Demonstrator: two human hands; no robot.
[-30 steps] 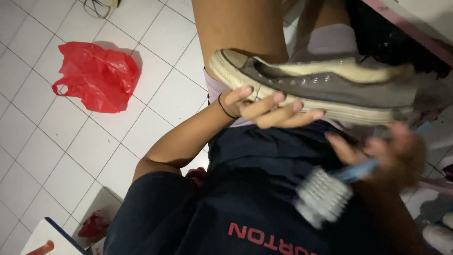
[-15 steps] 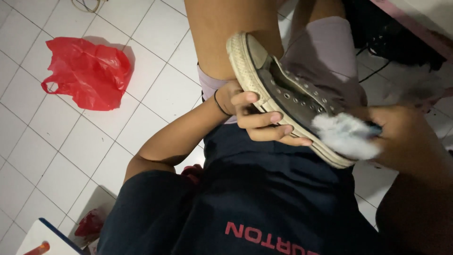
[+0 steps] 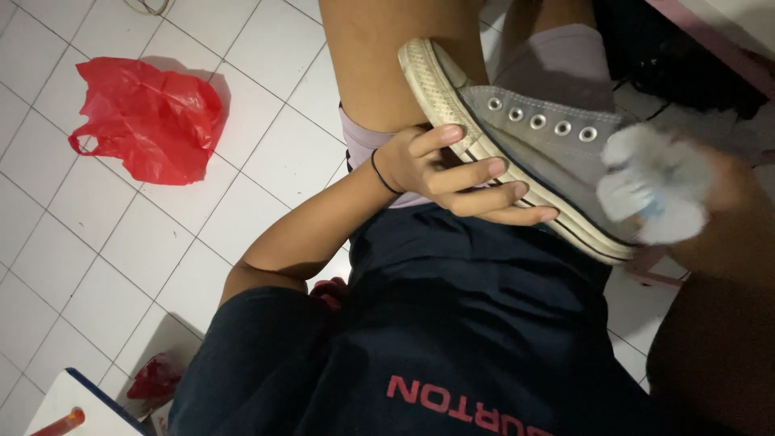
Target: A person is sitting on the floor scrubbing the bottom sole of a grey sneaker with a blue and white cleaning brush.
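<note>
Grey canvas shoe [image 3: 533, 153] held over person's lap, tilted, white sole edge facing down-left, row of metal eyelets up. Left hand [image 3: 452, 173] clamped on sole, fingers [image 3: 492, 198] curled across rubber rim; black band at wrist. Right hand [image 3: 726, 218] blurred at shoe's heel end, pressing white brush [image 3: 654, 190] against canvas; grip too blurred to tell. Dark shirt below. Red plastic bag [image 3: 149, 117] lying on white tile floor [image 3: 97, 242], well apart to left.
</note>
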